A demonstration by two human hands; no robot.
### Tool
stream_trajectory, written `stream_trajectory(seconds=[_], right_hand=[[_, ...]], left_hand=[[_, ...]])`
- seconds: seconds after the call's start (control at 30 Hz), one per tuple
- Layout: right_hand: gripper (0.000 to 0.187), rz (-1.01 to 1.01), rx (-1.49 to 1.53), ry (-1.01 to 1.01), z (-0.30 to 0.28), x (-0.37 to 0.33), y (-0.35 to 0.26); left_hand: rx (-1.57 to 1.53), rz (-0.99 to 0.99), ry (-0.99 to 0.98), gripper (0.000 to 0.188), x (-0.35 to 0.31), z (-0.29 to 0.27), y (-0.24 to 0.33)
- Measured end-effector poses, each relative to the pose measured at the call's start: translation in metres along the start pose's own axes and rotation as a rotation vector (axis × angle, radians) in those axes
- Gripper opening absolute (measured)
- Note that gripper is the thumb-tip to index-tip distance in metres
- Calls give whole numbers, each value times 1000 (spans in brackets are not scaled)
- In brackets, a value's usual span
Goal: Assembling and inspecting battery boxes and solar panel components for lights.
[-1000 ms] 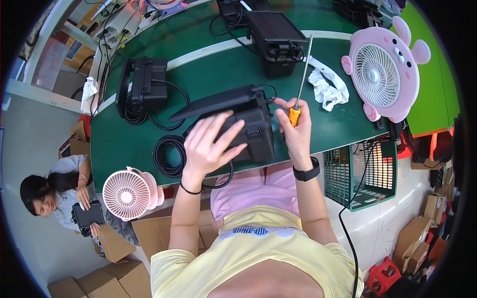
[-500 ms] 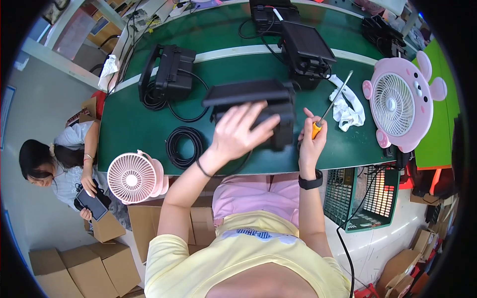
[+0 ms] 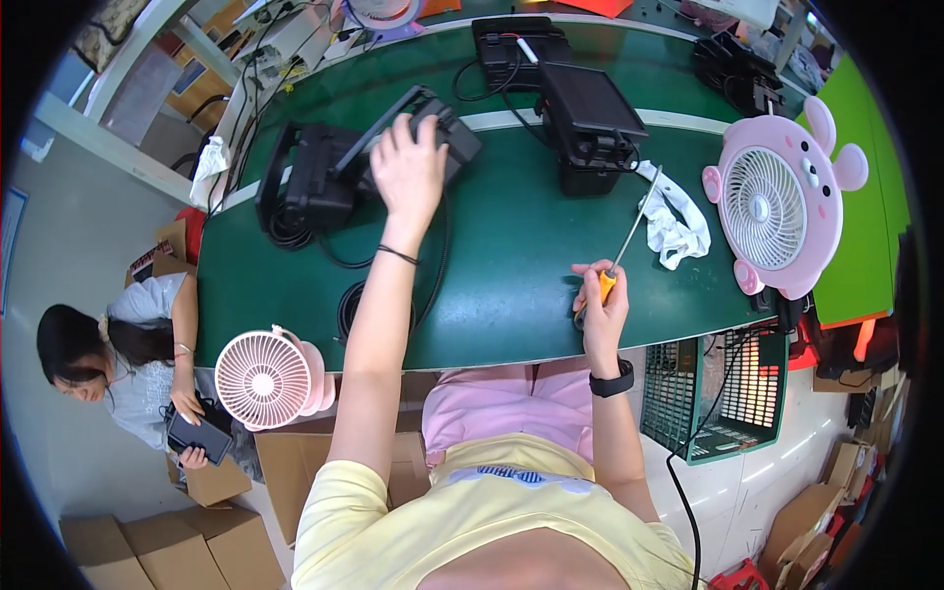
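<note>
Head view, landmark: a black panel-topped box (image 3: 590, 128) on the green bench (image 3: 511, 285).
Left hand (image 3: 406, 175): fingers spread, grasping a black open-lidded case (image 3: 457, 143) to the left of the panel-topped box.
Right hand (image 3: 604, 313): curled round the yellow handle of a screwdriver (image 3: 608, 283), on the wearer's side of the panel-topped box, shaft slanting toward a crumpled white strip (image 3: 678, 236).
Second black case (image 3: 329, 177): farther left of the panel-topped box, just beside the held one.
Snag risk: the loose cable (image 3: 447, 236) could catch on the left forearm and tug the case.
Knock risk: with so little room, the raised lid might strike the second case.
Covered: the left thumb's hold; part of the cable coil (image 3: 349, 305), behind the forearm.
Unclear: whether the held case touches its neighbour or the bench.
</note>
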State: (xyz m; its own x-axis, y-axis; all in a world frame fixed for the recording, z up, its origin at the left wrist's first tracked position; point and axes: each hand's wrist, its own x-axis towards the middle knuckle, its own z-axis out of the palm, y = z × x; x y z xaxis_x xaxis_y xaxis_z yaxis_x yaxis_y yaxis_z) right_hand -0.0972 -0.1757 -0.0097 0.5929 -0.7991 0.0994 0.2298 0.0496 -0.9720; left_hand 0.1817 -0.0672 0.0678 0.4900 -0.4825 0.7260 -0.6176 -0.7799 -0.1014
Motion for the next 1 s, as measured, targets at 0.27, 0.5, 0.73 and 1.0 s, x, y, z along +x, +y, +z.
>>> stream_trajectory(seconds=[0.27,0.5,0.73,1.0], right_hand=[[11,1,-24,-36,-2,-2,-4],[10,24,-4,-39,-2,-4,-3],[11,28,12,-1,3,1,0],[12,43,-10,-25,0,-1,-1]], left_hand=[[256,-183,18,52,-1,14,-63],[378,-335,-39,54,2,15,-90],[-229,-39,-101,38,14,35,-26],[-692,-24,-228,78,52,117,28]])
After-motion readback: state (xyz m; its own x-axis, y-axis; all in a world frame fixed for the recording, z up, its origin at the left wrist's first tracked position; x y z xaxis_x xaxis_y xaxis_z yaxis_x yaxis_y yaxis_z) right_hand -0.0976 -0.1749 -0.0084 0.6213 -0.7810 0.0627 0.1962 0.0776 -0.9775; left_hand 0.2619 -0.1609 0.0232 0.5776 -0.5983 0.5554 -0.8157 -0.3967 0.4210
